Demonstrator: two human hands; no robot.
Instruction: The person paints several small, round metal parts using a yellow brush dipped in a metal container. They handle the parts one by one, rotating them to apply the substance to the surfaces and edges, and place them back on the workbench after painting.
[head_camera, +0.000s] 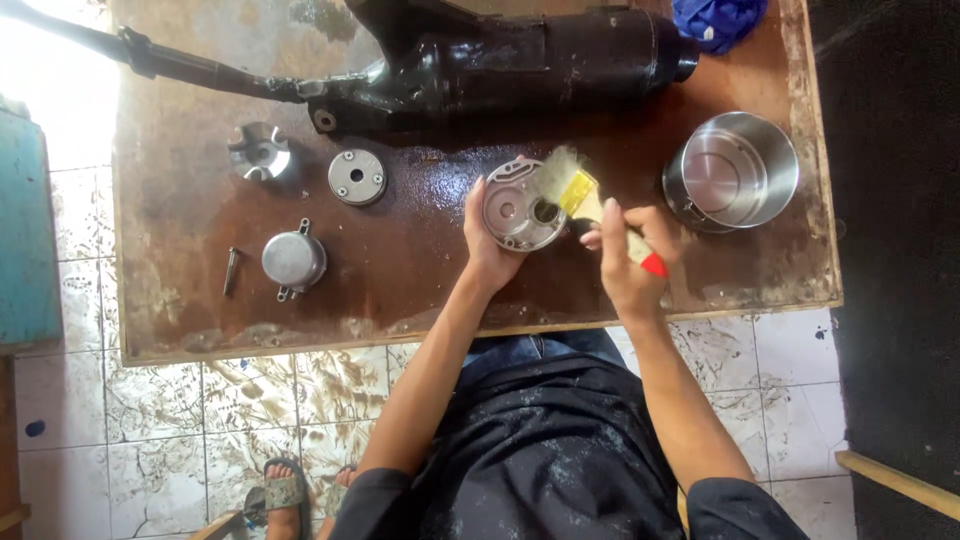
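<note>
I see my left hand (487, 245) wrapped around the lower left edge of a round metal cover (520, 205), fingers curled on its rim, holding it tilted just above the wet brown table (180, 200) near the middle of the board. My right hand (630, 262) is closed on the handle of a paintbrush (590, 200), the one with a yellow band and a red tip at the handle end; its pale bristles lie against the upper right part of the cover. Just right of the brush stands a shiny steel pot (735, 172), apart from both hands. Along the far edge of the table lies a long black engine housing (520, 60) with a shaft running off to the left. A blue cloth (715, 20) sits at the top right corner beside it. Well to the left of my hands I count three more metal parts: a notched hub (260, 152), a flat disc (357, 177) with small holes, and a domed cap (294, 260) with two lugs. A dark bolt (231, 270) lies just left of the cap. Below the table edge I see tiled floor (250, 420) with dirty streaks.
</note>
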